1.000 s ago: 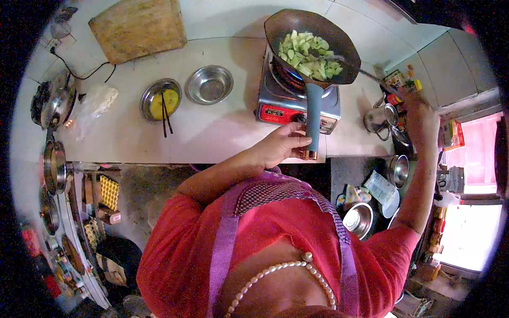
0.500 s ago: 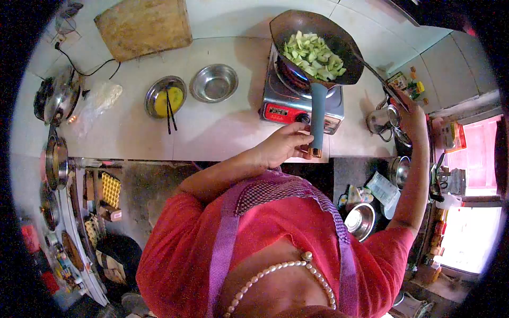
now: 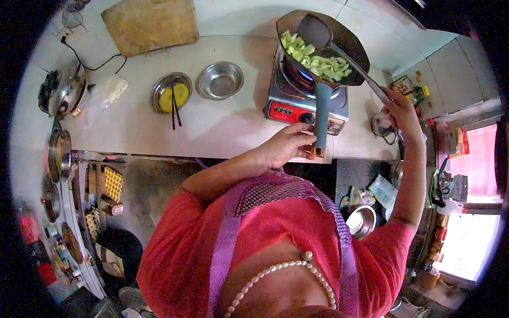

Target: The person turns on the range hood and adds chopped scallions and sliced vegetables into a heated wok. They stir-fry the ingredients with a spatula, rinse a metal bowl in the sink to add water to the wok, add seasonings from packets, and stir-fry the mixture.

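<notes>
My left hand is closed round the lower end of the blue-grey handle of a dark wok. The wok sits on a portable gas stove whose blue flame shows beneath it. Pale green sliced vegetables lie in the wok. At the right, my right hand grips the long shaft of a dark spatula. The spatula's broad head is over the far left part of the wok and hides some of the vegetables.
Left of the stove stand a bare steel bowl and a bowl of yellow beaten egg with black chopsticks in it. A wooden cutting board leans on the wall. Below my right forearm is a metal basin.
The spatula has swung from the wok's right side to its far left, over the vegetables, which have shifted. My left hand keeps its hold on the handle. The view has moved slightly.
</notes>
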Tool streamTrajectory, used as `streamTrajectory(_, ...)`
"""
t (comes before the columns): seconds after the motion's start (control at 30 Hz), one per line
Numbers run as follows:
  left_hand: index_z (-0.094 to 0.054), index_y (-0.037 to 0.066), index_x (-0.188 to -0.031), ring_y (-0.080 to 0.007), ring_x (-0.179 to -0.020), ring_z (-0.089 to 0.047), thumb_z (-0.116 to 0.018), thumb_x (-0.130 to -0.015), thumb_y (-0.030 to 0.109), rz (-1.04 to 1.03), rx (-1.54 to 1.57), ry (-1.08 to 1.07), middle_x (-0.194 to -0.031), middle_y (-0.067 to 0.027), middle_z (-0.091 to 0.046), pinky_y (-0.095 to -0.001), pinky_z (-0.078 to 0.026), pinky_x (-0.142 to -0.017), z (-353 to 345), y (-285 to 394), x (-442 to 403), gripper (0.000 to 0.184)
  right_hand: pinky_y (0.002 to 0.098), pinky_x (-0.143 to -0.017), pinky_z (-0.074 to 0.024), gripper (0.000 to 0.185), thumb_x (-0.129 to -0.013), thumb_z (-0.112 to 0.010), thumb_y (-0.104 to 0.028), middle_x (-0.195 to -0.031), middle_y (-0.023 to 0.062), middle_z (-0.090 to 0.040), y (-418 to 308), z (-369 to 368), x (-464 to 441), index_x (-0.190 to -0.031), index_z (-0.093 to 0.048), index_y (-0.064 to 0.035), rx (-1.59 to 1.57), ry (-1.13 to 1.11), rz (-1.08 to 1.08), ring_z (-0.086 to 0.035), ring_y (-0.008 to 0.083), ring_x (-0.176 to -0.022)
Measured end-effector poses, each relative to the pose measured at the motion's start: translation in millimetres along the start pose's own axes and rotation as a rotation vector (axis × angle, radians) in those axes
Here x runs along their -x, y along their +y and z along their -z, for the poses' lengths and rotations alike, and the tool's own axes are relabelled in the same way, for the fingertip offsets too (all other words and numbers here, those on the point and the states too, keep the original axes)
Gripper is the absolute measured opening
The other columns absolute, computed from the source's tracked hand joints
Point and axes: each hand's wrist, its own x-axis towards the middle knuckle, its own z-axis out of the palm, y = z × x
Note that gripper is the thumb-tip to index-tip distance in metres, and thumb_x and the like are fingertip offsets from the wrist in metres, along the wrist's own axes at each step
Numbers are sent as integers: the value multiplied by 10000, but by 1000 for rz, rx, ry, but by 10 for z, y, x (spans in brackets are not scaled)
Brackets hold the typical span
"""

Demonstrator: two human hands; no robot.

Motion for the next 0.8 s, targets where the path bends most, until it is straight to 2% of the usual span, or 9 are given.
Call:
streamTrajectory(0.07,-496,28,-1042,-197,-761,-570,-508,-832,121,-7,-1,13,-869,-92,-566,-366,-484,-668,-17,-7,4,229,179,-373,-266,331,-831,-535,-170,-639,-37,-470,-85,73,134,-1148,-520,-76,42,-5,17,-346,16,-439)
streamTrajectory(0.1,-494,27,-1044,-197,-760,-570,-508,-833,121,-1,1,21,-871,-92,-565,-364,-484,-669,-22,-3,4,232,195,-409,-310,334,-836,-528,-144,-653,-21,-483,-137,97,204,-1153,-509,-44,10,-73,3,-387,36,-474)
streamTrajectory(0.2,-490,26,-1047,-197,-760,-571,-508,-833,121,13,2,37,-875,-91,-565,-361,-484,-673,-40,17,5,235,209,-477,-362,343,-840,-529,-161,-685,-4,-512,194,30,25,-1148,-505,-14,266,-71,200,-436,56,-534)
streamTrajectory(0.23,-491,26,-1045,-197,-762,-572,-508,-833,121,12,6,42,-875,-91,-565,-360,-484,-675,-50,23,5,233,314,-600,-464,312,-821,-542,-186,-771,78,-636,262,15,-6,-1106,-549,-58,402,47,344,-604,199,-653)
streamTrajectory(0.33,-492,28,-1040,-196,-765,-574,-510,-831,122,7,7,28,-876,-92,-567,-363,-485,-677,-29,10,4,230,378,-662,-473,319,-821,-530,-213,-847,123,-632,129,3,-53,-1124,-535,-111,634,191,402,-611,283,-778)
streamTrajectory(0.43,-489,28,-1042,-198,-768,-577,-511,-829,125,6,-10,33,-877,-95,-572,-367,-487,-679,-26,3,21,235,373,-636,-457,316,-832,-482,-142,-917,158,-573,-119,-116,-134,-1142,-530,-177,793,312,321,-589,288,-733)
streamTrajectory(0.53,-491,26,-1035,-201,-767,-580,-511,-829,130,12,-1,49,-871,-98,-578,-366,-489,-681,-64,10,19,232,390,-631,-470,383,-815,-451,-99,-942,133,-568,-68,-243,-462,-1175,-486,-225,1050,422,423,-590,305,-771)
streamTrajectory(0.63,-498,24,-1020,-205,-769,-582,-510,-829,133,13,15,48,-863,-97,-580,-367,-490,-685,-62,10,29,221,391,-621,-476,452,-776,-452,-56,-937,122,-561,57,-330,-595,-1195,-453,-227,1296,370,617,-584,306,-786)
streamTrajectory(0.8,-485,32,-1029,-205,-777,-580,-507,-835,140,4,23,6,-885,-93,-572,-369,-487,-700,-4,-40,4,223,384,-629,-470,485,-724,-491,-1,-884,131,-554,-534,307,178,-1161,-488,-211,1460,258,492,-571,287,-793)
